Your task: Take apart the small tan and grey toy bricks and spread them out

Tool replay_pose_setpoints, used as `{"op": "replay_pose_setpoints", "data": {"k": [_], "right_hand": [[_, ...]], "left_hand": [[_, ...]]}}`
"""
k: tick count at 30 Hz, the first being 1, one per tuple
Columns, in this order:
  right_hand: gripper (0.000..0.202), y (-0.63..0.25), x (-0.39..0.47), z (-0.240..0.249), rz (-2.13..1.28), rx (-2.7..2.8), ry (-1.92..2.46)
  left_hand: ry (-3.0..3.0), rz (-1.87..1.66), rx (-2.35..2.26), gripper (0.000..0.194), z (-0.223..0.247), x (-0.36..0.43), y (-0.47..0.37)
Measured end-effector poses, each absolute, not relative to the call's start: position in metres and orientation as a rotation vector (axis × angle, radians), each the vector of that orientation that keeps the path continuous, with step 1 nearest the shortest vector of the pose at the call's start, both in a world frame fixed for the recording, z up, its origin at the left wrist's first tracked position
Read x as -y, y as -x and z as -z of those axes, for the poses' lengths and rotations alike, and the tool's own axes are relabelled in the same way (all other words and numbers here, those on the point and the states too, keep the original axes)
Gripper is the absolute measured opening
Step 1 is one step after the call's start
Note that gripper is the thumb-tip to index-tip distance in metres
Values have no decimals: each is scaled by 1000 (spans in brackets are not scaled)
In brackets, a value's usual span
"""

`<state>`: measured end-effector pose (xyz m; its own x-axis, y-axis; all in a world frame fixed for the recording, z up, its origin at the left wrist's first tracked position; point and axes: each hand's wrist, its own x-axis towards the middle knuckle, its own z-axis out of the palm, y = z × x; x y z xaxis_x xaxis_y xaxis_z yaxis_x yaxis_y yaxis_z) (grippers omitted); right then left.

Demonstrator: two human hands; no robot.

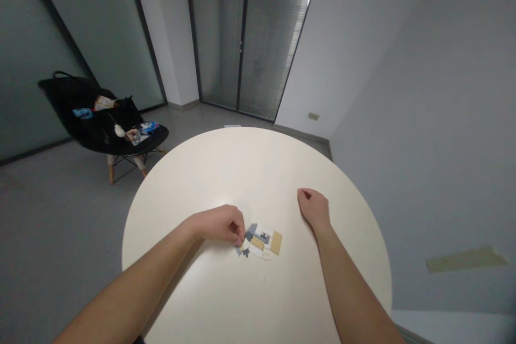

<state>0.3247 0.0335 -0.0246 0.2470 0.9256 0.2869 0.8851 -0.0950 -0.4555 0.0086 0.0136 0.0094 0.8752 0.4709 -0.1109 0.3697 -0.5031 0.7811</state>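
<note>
Small flat building pieces [276,243] are lying in a loose pile on the round white worktop [250,166], left of its middle line and well inside the rim. Tan, grey and white ones are showing; the white ones are blending into the surface.

Left hand [226,224] is working at the pile's left edge, fingers curling down, tips touching or just over the pieces. Grip is looking pinched; can't tell if it's grasping a piece.

Right hand [313,207] is sitting right of the pile and farther out, fingers curling in toward the thumb. Can't tell whether that grip is holding anything.

Room: a strip of worktop is separating pile and right hand; a wider stretch is running from both hands to the far edge. Left forearm is crossing the left rim. Near edge is falling out of frame.

Loaded black chair [56,91] is standing beyond the far-left edge.
</note>
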Motion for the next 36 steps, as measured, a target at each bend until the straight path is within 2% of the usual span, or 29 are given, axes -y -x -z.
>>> {"op": "replay_pose_setpoints", "data": {"k": [9, 16, 20, 26, 31, 36], "right_hand": [[31, -321, -22, 11, -242, 1671, 2015], [22, -306, 8, -17, -676, 2014, 1819], [20, -288, 24, -29, -713, 2206, 1761], [54, -270, 38, -25, -666, 2345, 1828], [39, -259, 45, -30, -629, 2397, 1874], [35, -253, 46, -32, -626, 2420, 1861]], "left_hand": [[-2148, -266, -879, 18, -9, -11, -18], [-2141, -311, -903, 20, -5, -12, -20], [-2141, -328, -888, 20, -2, -14, -19], [-2153, -338, -884, 20, -1, -14, -20], [-2146, -328, -887, 20, -3, -14, -20], [-2147, -323, -895, 20, -3, -14, -20]]}}
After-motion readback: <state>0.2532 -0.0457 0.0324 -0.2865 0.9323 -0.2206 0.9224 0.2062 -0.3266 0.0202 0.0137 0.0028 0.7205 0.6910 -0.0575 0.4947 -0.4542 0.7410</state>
